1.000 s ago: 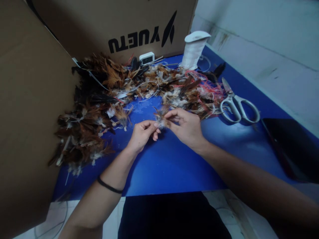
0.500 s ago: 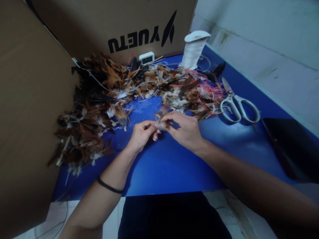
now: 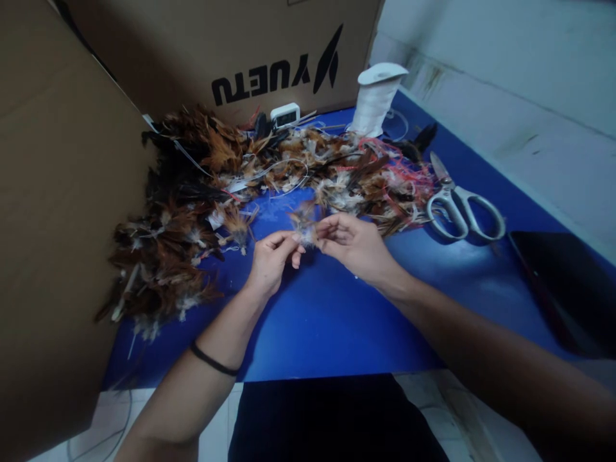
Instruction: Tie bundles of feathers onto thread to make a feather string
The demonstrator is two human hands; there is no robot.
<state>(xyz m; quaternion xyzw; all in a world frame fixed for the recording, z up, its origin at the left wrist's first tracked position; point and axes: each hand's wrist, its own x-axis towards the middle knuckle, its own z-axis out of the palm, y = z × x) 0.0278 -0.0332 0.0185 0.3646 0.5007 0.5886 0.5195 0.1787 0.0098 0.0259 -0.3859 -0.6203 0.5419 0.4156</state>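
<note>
My feed shows the left hand (image 3: 270,260) pinching a fluffy brown-and-white feather tuft (image 3: 304,226) over the smooth blue counter (image 3: 308,327), inward of its front edge. The right hand (image 3: 359,247) curves beside the tuft; I cannot tell whether it grips.

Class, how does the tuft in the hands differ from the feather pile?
The tuft is small; the pile is far larger. The left hand pinches the tuft, while the pile lies on the table. Red strands run through part of the pile; none shows in the tuft. Both mix brown and pale.
</note>
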